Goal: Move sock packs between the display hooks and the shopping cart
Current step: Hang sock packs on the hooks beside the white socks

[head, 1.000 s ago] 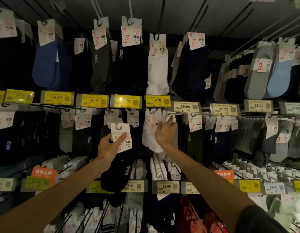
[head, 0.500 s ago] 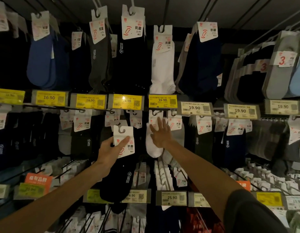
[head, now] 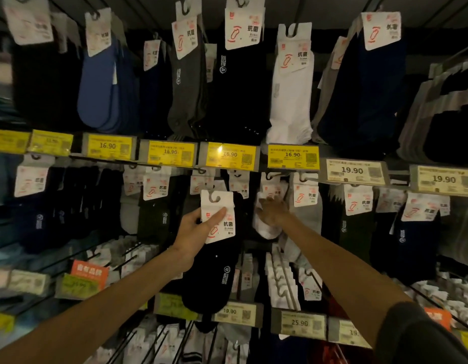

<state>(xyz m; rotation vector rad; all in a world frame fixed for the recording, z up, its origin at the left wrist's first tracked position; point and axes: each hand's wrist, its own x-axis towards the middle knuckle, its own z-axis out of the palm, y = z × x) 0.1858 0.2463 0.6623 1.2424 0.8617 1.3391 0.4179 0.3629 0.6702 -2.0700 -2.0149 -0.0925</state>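
Card (head: 217,204) stiff, socks limp and light: left hand (head: 193,231) pinches black sock pack (head: 214,271) there; right hand (head: 273,212), three o'clock, grip unclear.

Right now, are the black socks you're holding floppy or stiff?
Probably floppy: the black socks droop loosely below the paper card instead of sticking straight out. Likely light too, since the left hand carries them with just a pinch on that card. The card itself looks flat, so it is probably stiffer.
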